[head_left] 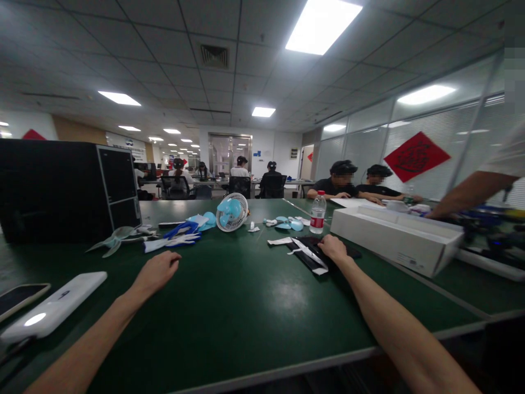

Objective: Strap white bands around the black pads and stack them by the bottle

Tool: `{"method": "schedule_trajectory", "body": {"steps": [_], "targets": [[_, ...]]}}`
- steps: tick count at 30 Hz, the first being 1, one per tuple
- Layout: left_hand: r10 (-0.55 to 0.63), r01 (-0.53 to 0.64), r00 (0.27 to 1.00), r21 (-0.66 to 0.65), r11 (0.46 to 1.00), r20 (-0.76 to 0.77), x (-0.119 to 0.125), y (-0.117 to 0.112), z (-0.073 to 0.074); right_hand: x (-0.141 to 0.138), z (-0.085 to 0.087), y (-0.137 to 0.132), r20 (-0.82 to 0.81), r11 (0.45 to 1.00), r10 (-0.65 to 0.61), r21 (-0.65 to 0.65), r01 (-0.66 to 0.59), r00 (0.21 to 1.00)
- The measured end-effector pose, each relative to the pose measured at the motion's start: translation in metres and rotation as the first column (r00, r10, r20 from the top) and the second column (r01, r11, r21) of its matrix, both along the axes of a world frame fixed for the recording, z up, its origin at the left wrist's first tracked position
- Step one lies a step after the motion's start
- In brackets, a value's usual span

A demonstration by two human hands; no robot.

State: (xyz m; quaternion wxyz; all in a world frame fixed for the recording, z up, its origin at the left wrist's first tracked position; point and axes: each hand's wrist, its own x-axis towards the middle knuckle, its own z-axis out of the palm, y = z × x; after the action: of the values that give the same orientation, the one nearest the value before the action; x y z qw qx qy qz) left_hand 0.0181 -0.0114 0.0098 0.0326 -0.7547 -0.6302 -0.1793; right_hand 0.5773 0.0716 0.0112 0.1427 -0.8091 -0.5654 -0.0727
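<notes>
My left hand point(159, 267) hovers over or rests on the green table, its fingers curled in and no object showing in them. Just beyond it lie blue-and-white work gloves point(174, 239). My right hand point(334, 249) is closed at the edge of a flat black pouch point(305, 257) with white strips across it; its fingertips are partly hidden. Behind the gloves a small fan point(232, 212) with light-blue blades and a white grille leans tilted. A separate light-blue fan blade point(289, 223) and small white parts point(253, 226) lie to its right.
A red-capped water bottle point(318, 213) stands behind my right hand, near a long white open box point(394, 241). On the left are a black computer case point(69, 189), a white power bank point(57, 306) and a phone point(20, 300). Another person's arm point(471, 191) reaches in from the right.
</notes>
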Motion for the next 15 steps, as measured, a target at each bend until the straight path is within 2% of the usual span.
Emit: {"method": "schedule_trajectory", "body": {"steps": [6, 9, 12, 15], "targets": [[-0.003, 0.003, 1.0, 0.002, 1.0, -0.023, -0.001, 0.003, -0.003, -0.005, 0.022, -0.015, 0.019, 0.999, -0.033, -0.016, 0.033, 0.999], [-0.016, 0.016, 1.0, 0.008, 1.0, -0.017, 0.0, 0.003, -0.004, -0.011, 0.032, -0.033, -0.058, 0.992, 0.001, -0.129, -0.009, 0.998], [-0.032, 0.032, 0.999, 0.005, 0.999, -0.007, 0.001, 0.003, -0.005, -0.018, 0.031, -0.05, -0.191, 0.962, 0.006, -0.268, -0.058, 0.982], [-0.032, 0.032, 0.999, -0.004, 0.999, 0.002, 0.004, 0.001, -0.004, -0.023, 0.022, -0.058, -0.282, 0.944, -0.022, -0.321, -0.073, 0.959]]}}
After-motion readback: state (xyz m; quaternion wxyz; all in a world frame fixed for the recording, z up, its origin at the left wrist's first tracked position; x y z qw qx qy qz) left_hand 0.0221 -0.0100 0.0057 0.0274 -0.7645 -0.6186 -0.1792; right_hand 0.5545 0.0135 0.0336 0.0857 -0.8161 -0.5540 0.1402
